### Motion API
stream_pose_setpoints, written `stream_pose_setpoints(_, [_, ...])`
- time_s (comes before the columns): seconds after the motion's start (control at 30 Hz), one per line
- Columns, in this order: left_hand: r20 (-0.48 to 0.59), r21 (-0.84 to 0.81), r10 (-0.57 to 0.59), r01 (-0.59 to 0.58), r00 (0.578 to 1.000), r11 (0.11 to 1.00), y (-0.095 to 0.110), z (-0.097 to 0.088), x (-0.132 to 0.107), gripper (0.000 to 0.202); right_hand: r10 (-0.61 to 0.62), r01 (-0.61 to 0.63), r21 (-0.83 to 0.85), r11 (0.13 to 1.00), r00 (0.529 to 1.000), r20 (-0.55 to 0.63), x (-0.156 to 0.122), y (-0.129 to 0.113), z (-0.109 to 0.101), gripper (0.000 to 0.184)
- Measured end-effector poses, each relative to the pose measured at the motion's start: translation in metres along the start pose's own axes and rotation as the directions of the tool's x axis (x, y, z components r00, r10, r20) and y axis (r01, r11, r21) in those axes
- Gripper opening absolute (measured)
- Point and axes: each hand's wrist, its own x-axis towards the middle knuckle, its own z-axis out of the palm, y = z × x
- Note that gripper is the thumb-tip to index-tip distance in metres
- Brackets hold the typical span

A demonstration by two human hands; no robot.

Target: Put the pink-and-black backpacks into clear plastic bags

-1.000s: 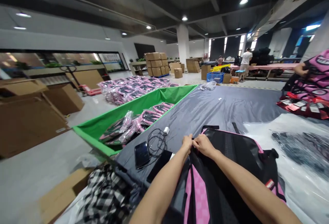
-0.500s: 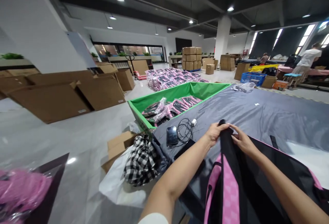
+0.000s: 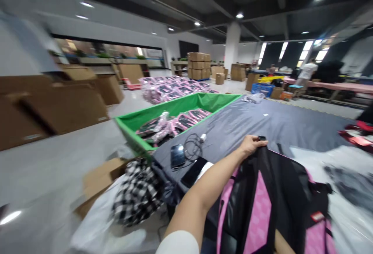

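My left hand (image 3: 250, 145) is closed on the top edge of a black and pink backpack (image 3: 258, 215), near a small black piece that looks like a buckle (image 3: 262, 138). The bag hangs upright from this grip at the near edge of the grey-covered table (image 3: 230, 123). Of my right arm only a strip of forearm (image 3: 282, 243) shows, low against the bag; its hand and fingers are hidden by the bag's fabric. A red label (image 3: 317, 216) shows on a black part of the bag at the right.
A phone (image 3: 177, 156), a coiled cable (image 3: 192, 147) and a dark tablet-like slab (image 3: 194, 171) lie left of the bag. Beyond stands a green bin (image 3: 140, 114) with plastic-wrapped pink bags. Clear plastic (image 3: 349, 176) spreads at right. A checkered cloth (image 3: 136, 195) sits below the table's left edge.
My view has swung right. My right hand has left the bag's top edge and moved down out of sight behind fabric, while my left hand keeps its grip. More of the bag shows.
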Motion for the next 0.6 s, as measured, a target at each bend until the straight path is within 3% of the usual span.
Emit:
stream_pose_setpoints(0.1, [0.038,0.152,-0.019,0.013,0.999,0.988,-0.03,0.015,0.002,0.034,0.099,-0.1,-0.044,0.994,0.995,-0.02,-0.052,-0.011,-0.024,0.033])
stream_pose_setpoints(0.2, [0.016,0.29,0.063,-0.065,0.998,0.955,-0.054,0.016,0.004,0.01,0.213,-0.218,-0.076,0.973,0.975,-0.066,-0.063,-0.012,-0.068,0.028])
stream_pose_setpoints(0.23, [0.007,0.318,0.099,-0.096,0.995,0.943,-0.059,0.016,0.005,0.008,0.261,-0.271,-0.096,0.958,0.959,-0.109,-0.059,-0.005,-0.085,0.03])
stream_pose_setpoints(0.3, [0.022,0.426,0.21,-0.199,0.977,0.882,-0.063,0.016,0.004,0.029,0.373,-0.42,-0.131,0.898,0.885,-0.279,-0.04,0.02,-0.117,0.038])
stream_pose_setpoints(0.37, [0.155,0.536,0.308,-0.342,0.939,0.772,-0.062,0.023,0.002,0.037,0.51,-0.603,-0.058,0.796,0.719,-0.472,-0.013,0.055,-0.141,0.044])
stream_pose_setpoints(0.43, [0.339,0.556,0.325,-0.467,0.883,0.688,-0.06,0.039,-0.001,0.031,0.559,-0.659,-0.01,0.752,0.646,-0.52,0.016,0.085,-0.152,0.047])
stream_pose_setpoints(0.5, [0.471,0.488,0.288,-0.519,0.834,0.702,-0.06,0.062,-0.005,0.023,0.535,-0.645,-0.014,0.764,0.646,-0.544,0.043,0.1,-0.153,0.046])
stream_pose_setpoints(0.6, [0.571,0.379,0.245,-0.516,0.784,0.768,-0.061,0.099,-0.007,0.021,0.411,-0.568,-0.065,0.821,0.666,-0.623,0.069,0.087,-0.148,0.037])
